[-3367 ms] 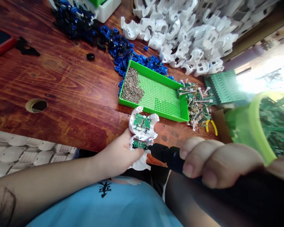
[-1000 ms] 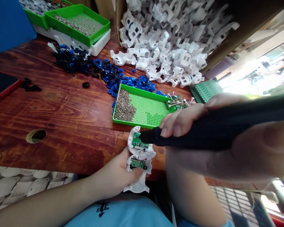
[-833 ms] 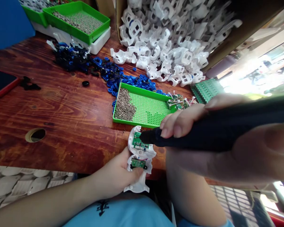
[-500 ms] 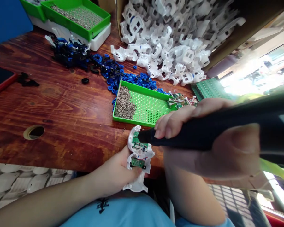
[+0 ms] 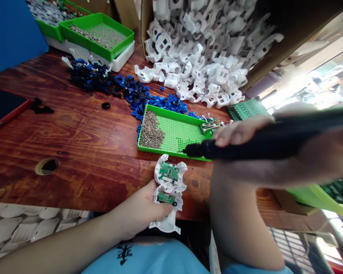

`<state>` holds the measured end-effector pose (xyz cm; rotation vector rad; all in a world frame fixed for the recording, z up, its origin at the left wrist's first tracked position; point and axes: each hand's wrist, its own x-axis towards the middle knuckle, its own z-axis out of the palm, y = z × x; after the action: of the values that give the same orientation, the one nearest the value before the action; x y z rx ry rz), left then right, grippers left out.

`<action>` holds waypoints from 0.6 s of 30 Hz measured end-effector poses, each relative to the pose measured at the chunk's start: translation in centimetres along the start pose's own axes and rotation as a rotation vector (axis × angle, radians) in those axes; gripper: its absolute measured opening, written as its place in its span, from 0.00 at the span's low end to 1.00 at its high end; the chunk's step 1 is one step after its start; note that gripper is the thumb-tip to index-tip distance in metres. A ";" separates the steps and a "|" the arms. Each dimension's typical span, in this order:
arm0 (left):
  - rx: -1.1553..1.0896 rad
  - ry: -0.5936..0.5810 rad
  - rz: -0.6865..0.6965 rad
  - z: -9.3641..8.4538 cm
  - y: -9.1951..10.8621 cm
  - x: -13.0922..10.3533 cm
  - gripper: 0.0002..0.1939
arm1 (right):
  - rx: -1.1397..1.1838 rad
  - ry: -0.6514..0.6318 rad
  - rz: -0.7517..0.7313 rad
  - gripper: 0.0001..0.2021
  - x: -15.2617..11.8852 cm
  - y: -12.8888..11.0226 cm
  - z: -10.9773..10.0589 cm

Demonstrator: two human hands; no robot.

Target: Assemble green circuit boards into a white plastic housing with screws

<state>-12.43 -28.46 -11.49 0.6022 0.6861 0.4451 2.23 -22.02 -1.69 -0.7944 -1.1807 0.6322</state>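
Glare upper right, edges seemingly blurred.

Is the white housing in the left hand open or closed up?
Open: the white housing shows its hollow inside, with an upper green board and a lower green board uncovered.

Premises: a workshop for small-parts assembly. Indicators: a wooden tabletop (image 5: 82, 144); white plastic shells (image 5: 194, 64) heaped at its far edge; blue parts (image 5: 171, 102) piled nearby; a green tray (image 5: 174, 154) of screw-like pieces; a dark driver-like tool (image 5: 242, 148); an open housing (image 5: 168, 188) with circuit boards — white casings (image 5: 20, 220) below the near edge, left end.
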 end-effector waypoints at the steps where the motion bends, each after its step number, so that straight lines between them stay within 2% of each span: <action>1: -0.023 -0.015 0.002 0.0 0.0 0.0 0.20 | 0.062 0.060 -0.040 0.13 0.6 0.9 0.0; 3: -0.063 -0.049 0.018 -0.1 0.1 -0.2 0.22 | 0.076 0.133 -0.122 0.12 1.8 3.2 0.0; 4: -0.075 -0.063 0.026 -0.1 0.1 -0.2 0.24 | 0.062 0.128 -0.138 0.12 2.3 4.4 -0.1; 8: -0.097 -0.075 0.032 0.0 0.2 -0.4 0.26 | 0.029 0.126 -0.107 0.13 3.3 7.5 -0.3; 18: -0.122 -0.043 0.025 0.3 0.3 -0.2 0.23 | 0.031 0.102 -0.097 0.11 3.2 8.3 -0.4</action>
<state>-12.41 -28.47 -11.00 0.5045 0.6063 0.4922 3.27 -14.78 -6.77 -0.7304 -1.1068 0.5224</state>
